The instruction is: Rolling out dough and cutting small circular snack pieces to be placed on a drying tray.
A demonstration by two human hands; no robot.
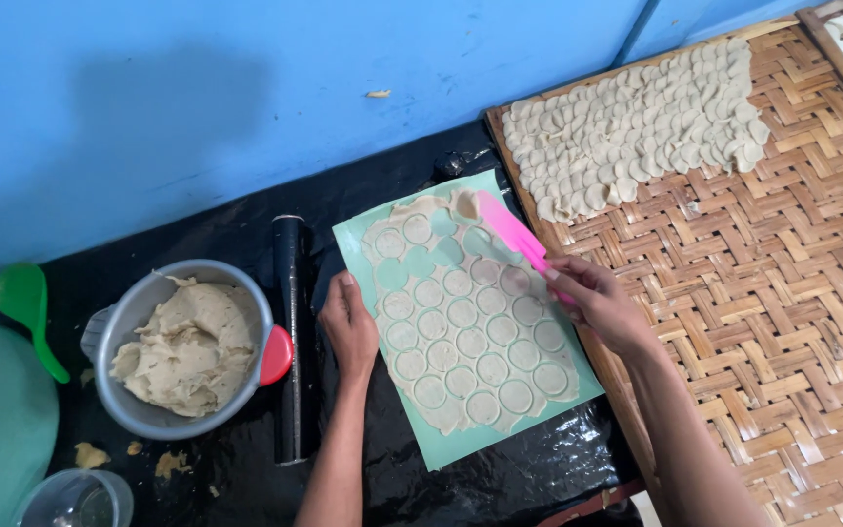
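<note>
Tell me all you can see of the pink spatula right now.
The pink spatula is a flat, plastic-looking blade, wider and rounded at its far end, with a small disc of dough on its tip. The right hand grips its near end, so any handle is hidden. It slants across the top right corner of the rolled dough sheet on the green mat, beside the woven tray.

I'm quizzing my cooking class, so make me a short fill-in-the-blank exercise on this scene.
1. The right hand holds a ____ spatula.
2. The left hand rests at the edge of the ____ mat.
3. The dough discs lie on a ____ tray.
4. The bowl holds ____.

Missing: pink; green; woven; dough
</note>
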